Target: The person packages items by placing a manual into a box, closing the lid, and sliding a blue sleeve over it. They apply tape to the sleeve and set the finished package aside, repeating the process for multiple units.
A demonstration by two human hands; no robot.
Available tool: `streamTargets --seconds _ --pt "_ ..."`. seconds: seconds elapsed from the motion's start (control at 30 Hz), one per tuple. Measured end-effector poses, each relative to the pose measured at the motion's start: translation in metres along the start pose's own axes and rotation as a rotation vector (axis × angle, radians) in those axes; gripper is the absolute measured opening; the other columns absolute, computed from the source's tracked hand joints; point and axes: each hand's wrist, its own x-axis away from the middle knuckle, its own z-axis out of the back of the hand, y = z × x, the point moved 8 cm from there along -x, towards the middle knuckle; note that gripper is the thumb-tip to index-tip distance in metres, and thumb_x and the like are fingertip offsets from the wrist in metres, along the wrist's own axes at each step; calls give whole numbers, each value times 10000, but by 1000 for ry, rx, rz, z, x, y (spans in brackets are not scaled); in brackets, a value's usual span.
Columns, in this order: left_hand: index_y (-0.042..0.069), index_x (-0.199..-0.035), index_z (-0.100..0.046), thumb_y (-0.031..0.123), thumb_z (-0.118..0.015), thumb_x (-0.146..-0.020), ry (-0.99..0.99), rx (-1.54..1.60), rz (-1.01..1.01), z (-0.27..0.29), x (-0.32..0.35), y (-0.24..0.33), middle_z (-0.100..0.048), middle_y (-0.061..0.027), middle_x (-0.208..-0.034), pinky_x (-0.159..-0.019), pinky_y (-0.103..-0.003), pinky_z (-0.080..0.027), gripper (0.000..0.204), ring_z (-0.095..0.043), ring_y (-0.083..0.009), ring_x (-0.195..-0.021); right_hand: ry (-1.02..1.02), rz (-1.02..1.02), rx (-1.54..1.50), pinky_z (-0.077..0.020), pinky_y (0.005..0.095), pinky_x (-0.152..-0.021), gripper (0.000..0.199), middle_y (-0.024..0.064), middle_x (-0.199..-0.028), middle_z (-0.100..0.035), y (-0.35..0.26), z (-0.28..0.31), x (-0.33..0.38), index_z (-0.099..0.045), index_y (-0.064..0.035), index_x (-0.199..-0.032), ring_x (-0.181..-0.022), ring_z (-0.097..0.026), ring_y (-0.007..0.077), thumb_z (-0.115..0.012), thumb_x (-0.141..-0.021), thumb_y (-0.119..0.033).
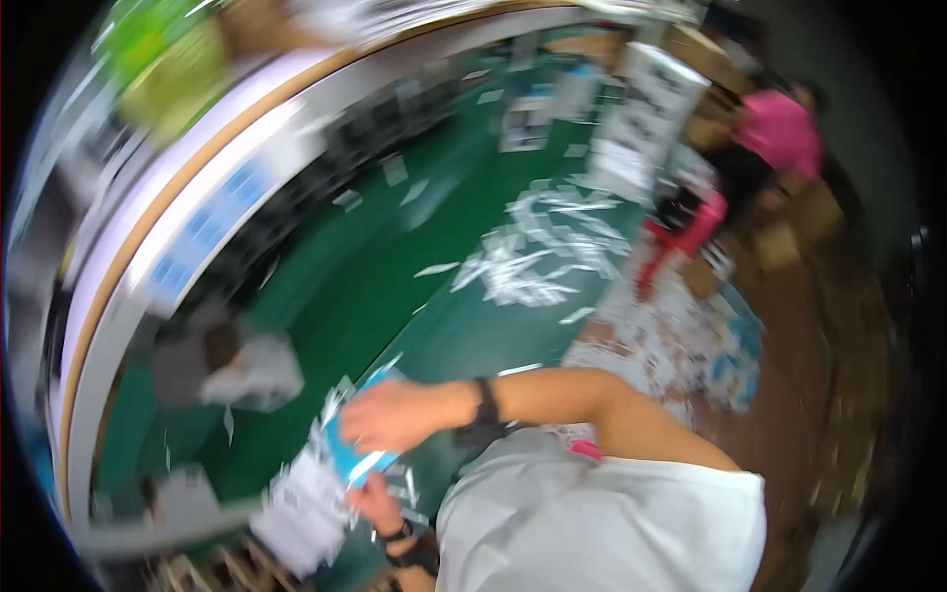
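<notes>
Head view: fingers point(380, 419) around blue card point(350, 456) (blurred)

The card point(347, 456) held between the right hand point(395, 414) and the left hand point(373, 498) is bright blue with white areas. The wristband point(486, 402) behind the right hand's grip is black, as is the band point(397, 534) at the left wrist. The shirt point(602, 523) is pale grey-white. The floor point(375, 306) beyond the grip is dark green, scattered with white paper scraps point(538, 252). The worktop point(148, 247) to the left of the grip is white with a tan edge and blue patches. A stool point(686, 237) far beyond is red. A distant person's top point(784, 128) is pink.
</notes>
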Motion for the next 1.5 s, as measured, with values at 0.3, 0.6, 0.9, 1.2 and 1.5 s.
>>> streamTargets --seconds 0.3,0.6,0.9,1.2,1.5 --pt "-12 -1090 -654 19 -687 -835 -200 5 -17 -29 -1 9 -635 -134 -1175 -866 -330 -497 259 -629 -211 -1006 43 59 99 -508 356 -666 104 24 -898 -618 -23 26 5 -667 -126 -897 -784 -624 233 -701 -842 -208" --pt "10 -1064 -684 101 -729 -844 -265 -38 -59 -28 -6 12 -643 -164 -1189 -893 -365 -498 243 -638 -294 -1056 68 44 152 -500 347 -622 142 29 -886 -615 -23 22 3 -668 -115 -898 -743 -620 230 -735 -814 -207" --pt "24 -1074 -702 92 -761 -815 -236 -1 -142 -28 -13 24 -537 -171 -1356 -1078 -427 -381 274 -486 -318 -1288 -111 -64 -535 -493 325 -651 173 61 -864 -619 -11 47 19 -657 -65 -905 -790 -639 216 -751 -841 -195" --pt "89 -1373 -451 61 -847 -728 -123 -86 -335 -21 -22 38 -410 -180 -1486 -1115 -490 -373 758 -402 -369 -1379 185 -854 193 -472 279 -617 602 34 -732 -588 84 124 184 -643 -111 -1216 -659 -563 128 -881 -691 -286" --pt "127 -1182 -703 120 -855 -728 -253 -566 -454 -29 -18 44 -461 -176 -1419 -1029 -494 -482 478 -414 -412 -1364 457 -289 18 -490 283 -548 368 54 -932 -622 26 20 122 -757 -115 -1055 -659 -606 162 -830 -704 -33"
